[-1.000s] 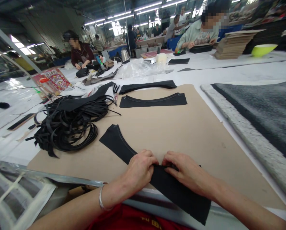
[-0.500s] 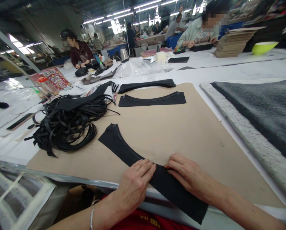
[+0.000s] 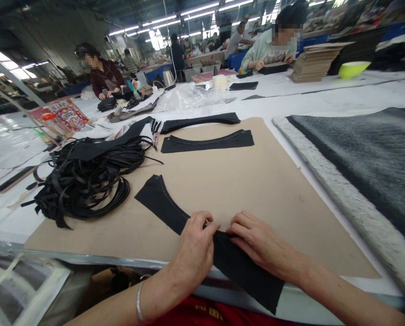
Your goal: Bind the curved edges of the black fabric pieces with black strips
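Observation:
A curved black fabric piece (image 3: 245,269) lies slantwise over the near table edge, its inner curve marked by a stitched or folded line. At the middle of that curve, my left hand (image 3: 198,240) pinches the edge between thumb and fingers. Just to its right, my right hand (image 3: 256,240) has its fingers closed on the same edge, fingertips partly hiding it. Farther back rests a similar curved black piece (image 3: 207,142), and behind it a stack of black curved pieces (image 3: 200,121).
Brown board (image 3: 273,194) covers the near tabletop. A heap of black strips (image 3: 87,176) sits at left. To the right lies a grey felt-like sheet (image 3: 361,154) on a thick pale slab (image 3: 324,181). Co-workers sit across the table near stacked brown boards (image 3: 317,62) and a yellow-green bowl (image 3: 353,69).
My left hand has gone from fingers lying flat on the edge to a raised pinch. My right hand stays at the edge. The whole view has shifted slightly.

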Demonstrator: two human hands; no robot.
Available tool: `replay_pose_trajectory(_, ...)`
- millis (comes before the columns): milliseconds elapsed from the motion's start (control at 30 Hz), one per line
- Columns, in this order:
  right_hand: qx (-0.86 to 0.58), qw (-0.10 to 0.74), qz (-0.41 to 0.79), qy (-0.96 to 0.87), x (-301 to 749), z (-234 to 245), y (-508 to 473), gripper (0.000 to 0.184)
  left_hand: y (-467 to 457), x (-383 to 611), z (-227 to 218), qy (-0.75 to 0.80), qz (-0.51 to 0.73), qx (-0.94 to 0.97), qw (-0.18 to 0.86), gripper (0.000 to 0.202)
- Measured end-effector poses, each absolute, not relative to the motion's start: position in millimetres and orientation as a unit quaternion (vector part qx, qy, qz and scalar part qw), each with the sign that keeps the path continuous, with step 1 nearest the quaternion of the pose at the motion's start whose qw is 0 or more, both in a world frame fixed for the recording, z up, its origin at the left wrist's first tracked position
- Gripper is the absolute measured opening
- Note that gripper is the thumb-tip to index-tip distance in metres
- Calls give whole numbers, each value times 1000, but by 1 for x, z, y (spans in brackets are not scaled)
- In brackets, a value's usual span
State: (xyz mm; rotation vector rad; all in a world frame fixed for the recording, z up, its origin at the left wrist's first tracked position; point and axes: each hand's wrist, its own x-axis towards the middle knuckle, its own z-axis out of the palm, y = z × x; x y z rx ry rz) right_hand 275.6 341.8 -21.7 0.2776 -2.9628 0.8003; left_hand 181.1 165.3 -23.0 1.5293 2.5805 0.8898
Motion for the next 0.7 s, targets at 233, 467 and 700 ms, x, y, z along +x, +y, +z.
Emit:
replay_pose_trajectory(233, 44, 14, 239, -970, 277, -16, 345, 12, 179, 179, -14, 824, 224, 512, 96, 25)
replay_pose_trajectory(467, 25, -37, 264, -964, 274, -9, 355, 17, 184, 175, -10, 811, 224, 523, 135, 32)
replay_pose_trajectory(700, 2, -67, 342, -937, 270, -8, 362, 10, 190, 173, -4, 813, 224, 511, 168, 34)
